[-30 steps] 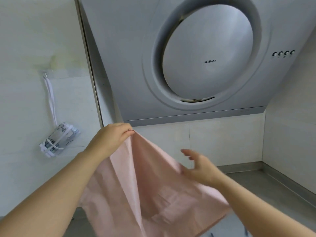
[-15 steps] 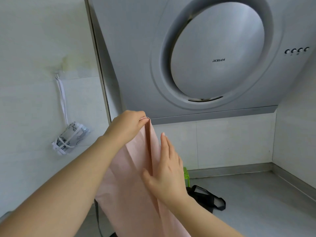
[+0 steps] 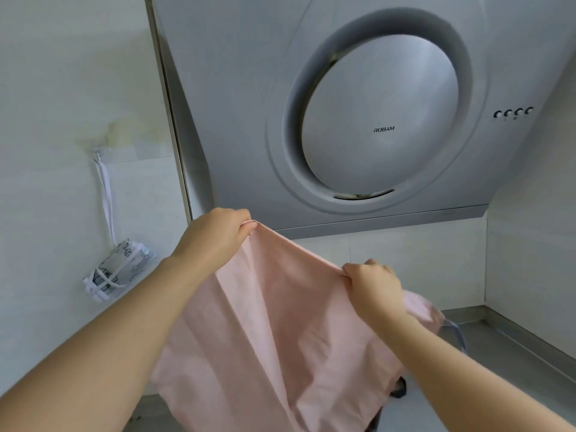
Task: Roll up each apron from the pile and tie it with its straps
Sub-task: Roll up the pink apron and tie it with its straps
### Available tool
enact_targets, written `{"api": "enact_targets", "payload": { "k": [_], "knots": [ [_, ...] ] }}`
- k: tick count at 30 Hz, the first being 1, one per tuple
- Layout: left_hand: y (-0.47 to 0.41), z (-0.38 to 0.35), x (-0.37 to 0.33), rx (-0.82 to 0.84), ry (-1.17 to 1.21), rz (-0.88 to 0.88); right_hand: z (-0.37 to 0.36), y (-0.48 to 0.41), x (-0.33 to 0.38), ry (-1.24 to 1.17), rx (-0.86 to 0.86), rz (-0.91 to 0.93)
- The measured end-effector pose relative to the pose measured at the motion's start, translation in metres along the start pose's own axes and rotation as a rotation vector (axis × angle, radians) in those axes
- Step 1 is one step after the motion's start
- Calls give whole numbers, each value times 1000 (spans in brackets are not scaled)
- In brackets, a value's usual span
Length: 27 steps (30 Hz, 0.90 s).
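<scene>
Since half a second ago the right hand (image 3: 374, 283) has moved away from the left hand (image 3: 215, 235), out to the right and lower, and the pink apron (image 3: 274, 322) that hung in a narrow fold is now spread wide between them.

On the far left, a small rolled bundle (image 3: 120, 269) wrapped with white straps hangs against the white wall (image 3: 46, 120) from a long white strap (image 3: 106, 198). Next to it, the left hand is raised, fingers curled, pinching the top edge of the apron at its upper corner. The cloth runs down and to the right in a taut line to the right hand, which grips the same edge in a closed fist. The rest of the apron hangs below both hands, in front of the counter (image 3: 514, 353), with long creases. Behind and above is a grey range hood (image 3: 380, 126) with a round panel, and four small buttons (image 3: 514, 113) on its right side. At the lower right, a dark strap (image 3: 458, 332) shows past the apron's edge, over the counter.
</scene>
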State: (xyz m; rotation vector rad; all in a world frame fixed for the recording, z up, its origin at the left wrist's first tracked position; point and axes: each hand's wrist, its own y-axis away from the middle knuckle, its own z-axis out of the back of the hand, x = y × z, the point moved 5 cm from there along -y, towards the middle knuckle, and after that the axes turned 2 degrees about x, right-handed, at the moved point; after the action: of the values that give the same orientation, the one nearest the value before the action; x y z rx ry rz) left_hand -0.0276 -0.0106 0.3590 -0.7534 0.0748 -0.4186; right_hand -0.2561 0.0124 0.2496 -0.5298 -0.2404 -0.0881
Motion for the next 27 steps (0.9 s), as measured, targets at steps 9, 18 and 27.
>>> {"api": "enact_targets", "payload": {
  "k": [9,18,27],
  "knots": [
    [7,13,19,24,25,-23,55,-72,-41,-104,132,-91],
    [42,-50,41,297,127,-55,67,-67,-73,-195,-268,-127],
    [24,26,62,-247,-96,246,77,-59,-85,-268,-212,-119]
  ]
}}
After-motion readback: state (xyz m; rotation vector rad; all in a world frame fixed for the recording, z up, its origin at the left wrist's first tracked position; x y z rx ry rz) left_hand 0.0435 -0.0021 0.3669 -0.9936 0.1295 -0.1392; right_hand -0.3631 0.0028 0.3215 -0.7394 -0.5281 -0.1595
